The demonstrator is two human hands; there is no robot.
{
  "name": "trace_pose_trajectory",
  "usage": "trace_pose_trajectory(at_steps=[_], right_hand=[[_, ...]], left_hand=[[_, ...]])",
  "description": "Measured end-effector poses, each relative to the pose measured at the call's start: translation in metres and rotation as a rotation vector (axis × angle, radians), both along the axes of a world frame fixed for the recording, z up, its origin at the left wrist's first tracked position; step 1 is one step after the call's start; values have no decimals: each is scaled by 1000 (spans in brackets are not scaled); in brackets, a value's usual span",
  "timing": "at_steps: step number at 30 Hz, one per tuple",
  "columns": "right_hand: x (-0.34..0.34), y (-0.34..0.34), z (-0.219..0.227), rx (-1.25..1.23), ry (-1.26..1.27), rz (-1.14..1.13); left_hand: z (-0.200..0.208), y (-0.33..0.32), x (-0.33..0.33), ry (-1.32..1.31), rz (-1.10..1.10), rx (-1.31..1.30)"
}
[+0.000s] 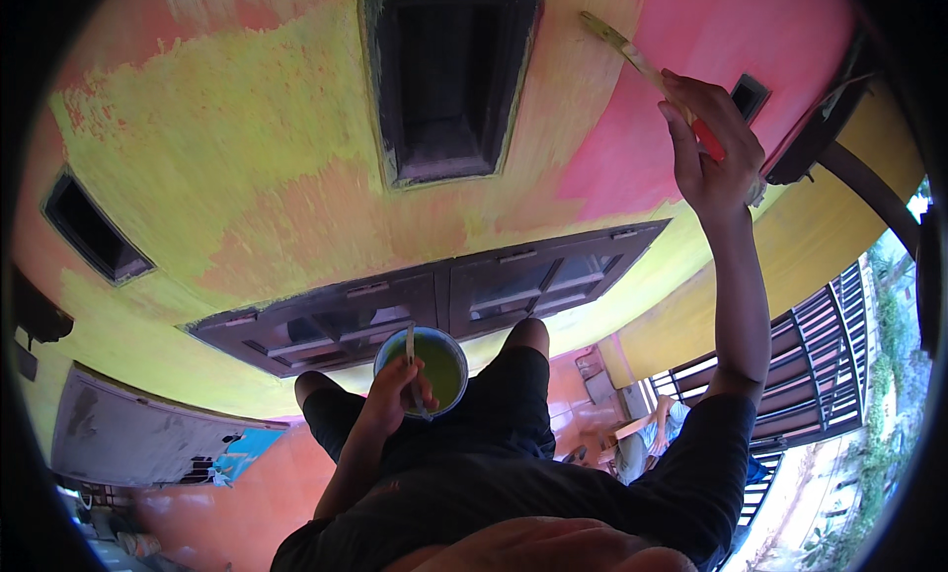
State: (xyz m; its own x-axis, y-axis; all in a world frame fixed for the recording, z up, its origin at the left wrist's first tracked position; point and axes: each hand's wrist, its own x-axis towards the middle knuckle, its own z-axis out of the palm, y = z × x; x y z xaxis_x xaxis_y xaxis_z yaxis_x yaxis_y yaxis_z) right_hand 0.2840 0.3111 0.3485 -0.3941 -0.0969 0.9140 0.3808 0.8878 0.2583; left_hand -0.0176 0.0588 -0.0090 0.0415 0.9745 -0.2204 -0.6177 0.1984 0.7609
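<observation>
My right hand (723, 149) is raised at the upper right, its fingers closed around a paintbrush (647, 70) with a red handle. The brush's pale, paint-stained end points up and left, close to the painted wall (583, 88); whether it touches is unclear. Low in front of me, my left hand (400, 386) grips a narrow bar or stick (411, 343) that crosses the mouth of a round bucket (462, 360). Yellow-green paint (449, 376) lies inside the bucket, which hangs between my knees. The wall carries patches of yellow-green, orange and pink.
A dark, framed recess (444, 78) opens in the wall, with a smaller one (94, 226) to the left. Below runs a dark window frame (444, 295). Black railings (810, 365) stand at the right. A person (657, 439) sits far below on the orange-tiled floor (237, 503).
</observation>
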Motion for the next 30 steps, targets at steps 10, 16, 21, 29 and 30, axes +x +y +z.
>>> trace_pose_trajectory(at_steps=[10,16,21,29,30], right_hand=[[-4,-10,-17,-69,90,23],[-18,-9,-34,-195,135,62],[-27,-14,-53,-270,112,104],[-22,-17,-53,-202,195,96],[-20,-14,-51,-193,239,106]], left_hand=[[1,-3,-2,1,19,-13],[1,0,-2,7,18,0],[3,-1,0,28,23,-20],[6,-4,0,53,39,-11],[6,-4,0,57,40,-7]])
